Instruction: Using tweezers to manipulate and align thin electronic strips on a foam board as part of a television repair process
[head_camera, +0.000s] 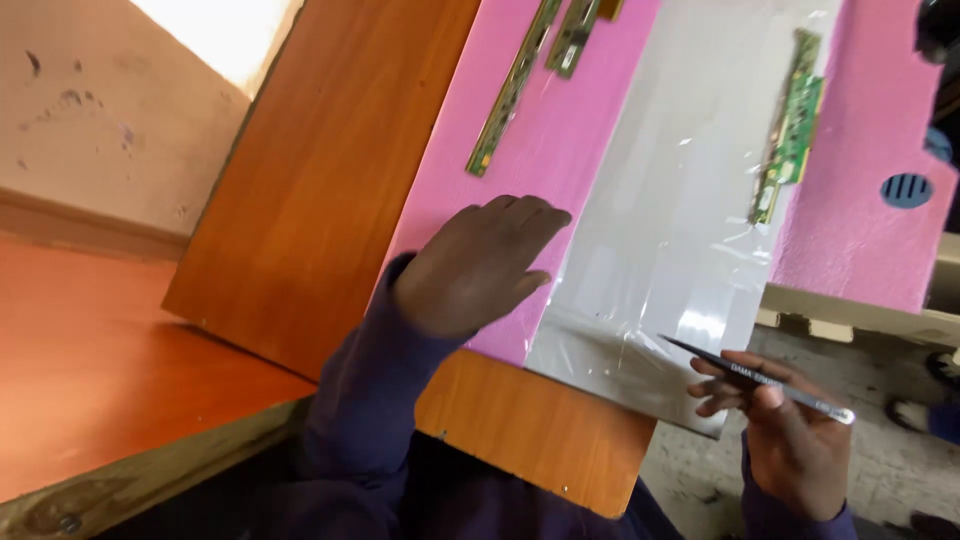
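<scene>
The person's left hand (480, 262) lies flat and open, palm down with the fingers spread, on a bright pink foam sheet (560, 140) that covers an orange-brown wooden tabletop (330, 170); its fingertips reach to the left edge of a large, glossy grey-white flat panel wrapped in clear plastic film (670, 210), which rests on the pink sheet and juts over the near edge of the tabletop. The left hand grips nothing. The right hand (790, 430), at the near right and off the table's edge, is closed around a pair of slim black tweezers with a silvery rear end (760, 378), pinched between thumb and fingers; the dark pointed tip lies just over the near right corner of the panel, though whether it touches the film cannot be told. A narrow green circuit board strip (790, 130) sits along the far right edge of the panel. Two more long, thin green circuit strips (515, 90) lie on the pink sheet at the far left of the panel. Both arms wear dark purple sleeves (370, 400). A rough grey floor (890, 470) shows below the right hand.
</scene>
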